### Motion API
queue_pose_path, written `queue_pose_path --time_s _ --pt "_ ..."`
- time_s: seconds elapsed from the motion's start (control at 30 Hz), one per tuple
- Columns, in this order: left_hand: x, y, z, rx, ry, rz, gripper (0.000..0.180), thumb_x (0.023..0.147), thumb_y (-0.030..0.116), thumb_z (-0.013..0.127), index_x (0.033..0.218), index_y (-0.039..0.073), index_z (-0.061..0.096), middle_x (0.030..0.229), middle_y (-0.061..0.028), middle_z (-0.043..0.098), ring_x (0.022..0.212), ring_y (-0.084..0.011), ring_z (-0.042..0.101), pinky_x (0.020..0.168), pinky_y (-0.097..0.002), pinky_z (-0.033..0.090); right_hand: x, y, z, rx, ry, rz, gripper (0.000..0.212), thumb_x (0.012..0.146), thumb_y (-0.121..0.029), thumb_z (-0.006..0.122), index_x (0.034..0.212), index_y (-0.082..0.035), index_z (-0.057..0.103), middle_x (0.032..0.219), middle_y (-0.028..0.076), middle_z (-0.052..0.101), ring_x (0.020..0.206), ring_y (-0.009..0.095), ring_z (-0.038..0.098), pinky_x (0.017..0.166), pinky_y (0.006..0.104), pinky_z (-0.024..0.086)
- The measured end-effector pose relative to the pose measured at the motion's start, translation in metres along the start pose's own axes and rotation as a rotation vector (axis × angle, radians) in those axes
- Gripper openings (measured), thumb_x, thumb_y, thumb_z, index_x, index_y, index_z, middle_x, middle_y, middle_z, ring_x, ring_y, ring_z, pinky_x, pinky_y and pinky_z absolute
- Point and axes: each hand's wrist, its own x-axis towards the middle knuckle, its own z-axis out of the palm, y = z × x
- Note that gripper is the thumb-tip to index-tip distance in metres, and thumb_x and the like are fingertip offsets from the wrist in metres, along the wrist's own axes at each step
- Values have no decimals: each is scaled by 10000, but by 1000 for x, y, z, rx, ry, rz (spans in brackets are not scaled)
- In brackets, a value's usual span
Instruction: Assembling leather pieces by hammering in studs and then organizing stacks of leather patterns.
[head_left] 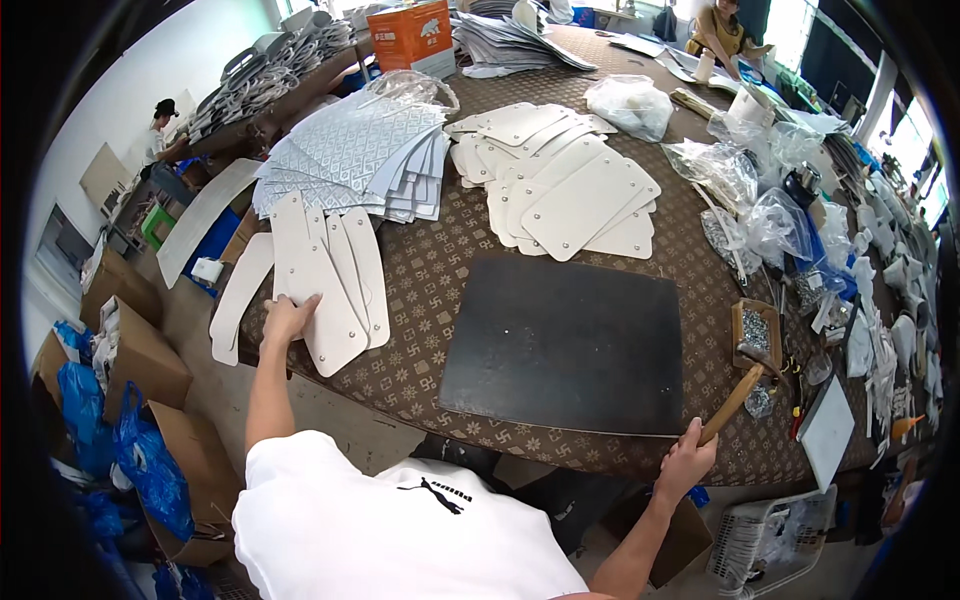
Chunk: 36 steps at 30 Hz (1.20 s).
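Note:
My left hand [287, 322] grips the edge of a long cream panel [318, 290] with rounded ends and small metal studs. Similar strips lie beside and beneath it at the left edge of the table, and one curved strip [245, 290] overhangs that edge. In my right hand [686, 462] is the wooden handle of a hammer [733, 403], with its head up by a small tray of metal studs [756, 333]. A black mat [565, 345] lies flat between my hands. Beyond it a fanned pile of wider cream studded panels [585, 195] covers part of the table.
Patterned grey-white sheets [350, 150] are stacked at the far left, near an orange box [411, 38]. Plastic bags [775, 225] and tools crowd the right side. Cardboard boxes [150, 370] stand on the floor at left. Two other people are farther off.

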Motion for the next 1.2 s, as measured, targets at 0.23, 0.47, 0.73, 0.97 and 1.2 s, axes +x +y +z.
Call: queue_pose_path --time_s 0.23,0.47,0.73,0.97,1.2 --pt "13 -12 5 -342 -106 96 702 827 364 826 1288 -99 571 1192 -291 675 1048 -386 703 920 -438 548 -2 -6 5 3 12 36 246 1064 -238 569 882 -97 483 629 -67 358 449 24 340 373 230 258" --pt "8 35 -41 -231 180 217 497 828 225 817 1179 -80 638 1021 -208 741 926 -322 718 831 -408 537 -1 -4 3 2 59 16 243 1060 -240 575 889 -88 494 624 -61 381 447 33 357 378 238 276" --pt "-2 196 -107 -446 -173 695 675 831 258 815 1390 -20 559 1150 -179 697 988 -275 677 909 -371 513 4 10 -2 -56 63 -34 245 1059 -266 570 907 -88 500 637 -61 394 466 25 360 370 224 280" --pt "10 393 -136 -30 -332 925 678 794 400 863 1300 6 645 1131 -174 717 1018 -259 670 891 -400 526 19 27 -6 -139 77 -121 256 1054 -262 573 891 -78 501 637 -56 399 456 34 356 367 228 285" --pt "-66 386 -53 -95 -492 1513 580 849 443 804 1239 28 689 1217 -179 695 1098 -318 656 967 -397 506 9 13 1 -87 69 -63 263 1059 -260 567 880 -82 493 636 -53 393 454 41 348 367 240 276"
